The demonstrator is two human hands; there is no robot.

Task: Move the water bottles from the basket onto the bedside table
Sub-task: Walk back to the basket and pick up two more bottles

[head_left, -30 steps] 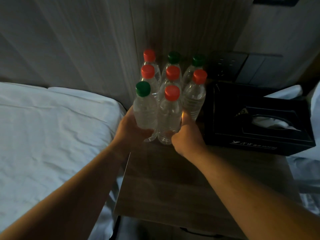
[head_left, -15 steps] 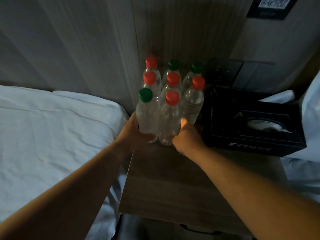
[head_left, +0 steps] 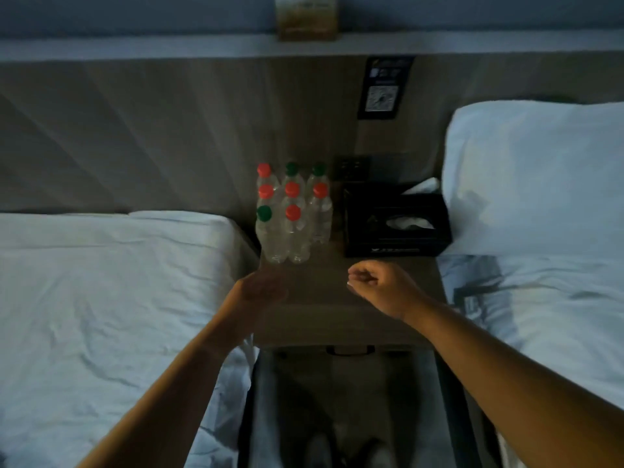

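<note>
- While both arms hover over the bedside table [head_left: 354,319], the left hand [head_left: 261,288] is spread and holds nothing; the right hand [head_left: 381,287] is loosely curled, also empty.
- Best to draw back clear, no knocking the front row.
- Eight water bottles [head_left: 292,214] stand upright, clear, red and green caps, packed beside the tissue box [head_left: 396,221].
</note>
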